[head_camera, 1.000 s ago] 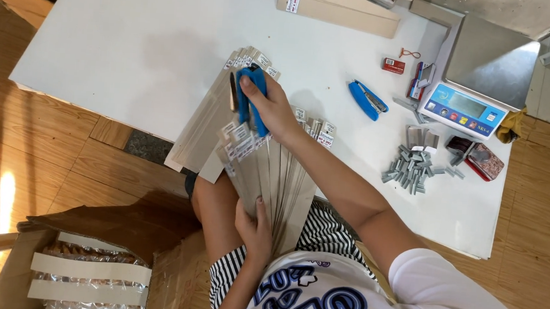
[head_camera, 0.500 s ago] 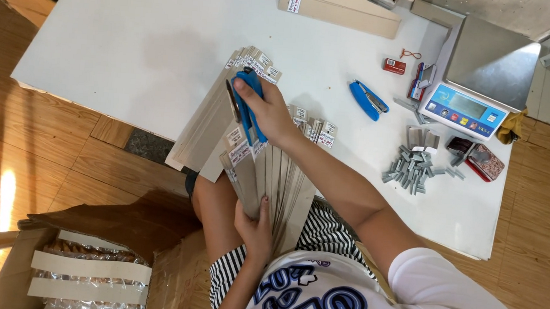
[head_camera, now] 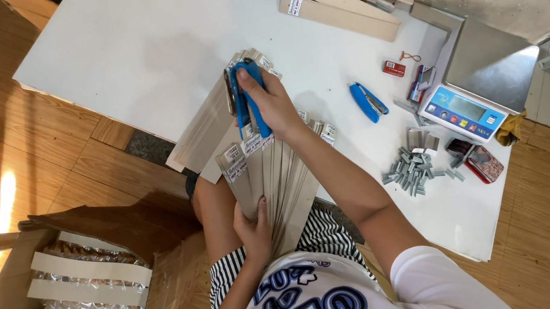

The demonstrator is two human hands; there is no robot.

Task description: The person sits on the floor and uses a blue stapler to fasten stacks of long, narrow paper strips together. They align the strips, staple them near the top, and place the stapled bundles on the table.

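My right hand (head_camera: 277, 104) is closed around a blue stapler (head_camera: 248, 101) and presses it onto the labelled far ends of a fan of long beige card strips (head_camera: 281, 177). The strips spread across the near edge of the white table (head_camera: 134, 41). My left hand (head_camera: 254, 227) grips the near ends of the strips in front of my striped shorts. More beige strips (head_camera: 200, 130) lie under the fan, jutting over the table edge.
A second blue stapler (head_camera: 367, 101) lies right of my hand. Farther right are a pile of staple bars (head_camera: 410, 172), a small red box (head_camera: 394, 68) and a digital scale (head_camera: 462, 113). Long beige boxes (head_camera: 339, 16) lie at the back. A cardboard box (head_camera: 80, 270) stands on the floor at left.
My right hand has shifted the stapler slightly along the strip ends. My left hand and the bundle stay put.
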